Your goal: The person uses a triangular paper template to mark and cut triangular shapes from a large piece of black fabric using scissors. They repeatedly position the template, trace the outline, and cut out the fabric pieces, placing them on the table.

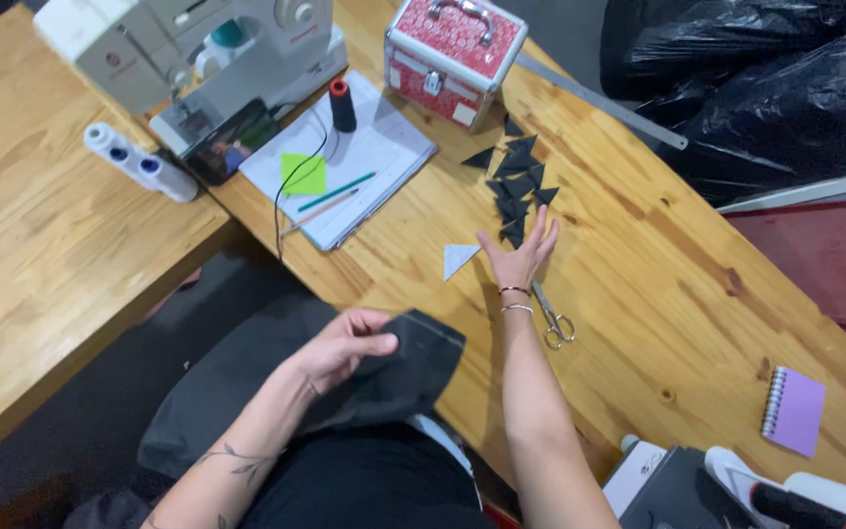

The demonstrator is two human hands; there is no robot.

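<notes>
Cut: heap of dark fabric triangles mid-desk, right hand open, reaching it. Uncut: dark fabric gripped by left hand. Scissors idle.

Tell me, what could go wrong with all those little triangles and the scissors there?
The right hand rests at the edge of the dark fabric triangles; a sweep might scatter the pile. The scissors lie right beside that wrist, so an arm could bump them. The dark fabric in the left hand hangs off the table edge and might slip down.
</notes>
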